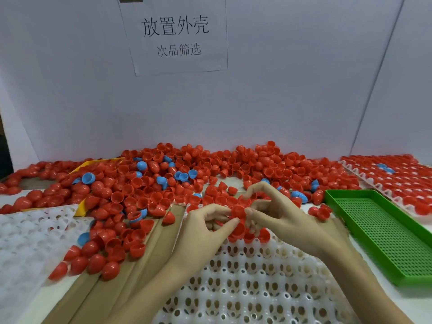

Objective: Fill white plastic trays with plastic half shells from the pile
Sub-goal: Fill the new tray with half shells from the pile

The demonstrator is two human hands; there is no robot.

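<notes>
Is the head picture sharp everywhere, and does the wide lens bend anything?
Head view: even, soft light without hard shadows; the pile of red plastic half shells is fairly sharp; both hands, left hand and right hand, look slightly smeared; the green perforated plastic tray and wall seams slant from wide-angle distortion.

Light on my feed is even and soft, fairly bright, no hard shadows; only faint shading under my hands [236,220] and small white glints on the red shells of the pile [177,181]. The paper sign [174,35] on the back wall reads sharp, but the filled tray [395,176] far right of it smears, and the empty tray [28,235] below-left goes soft. Wide-angle bending shows in wall seams right of the sign.
</notes>
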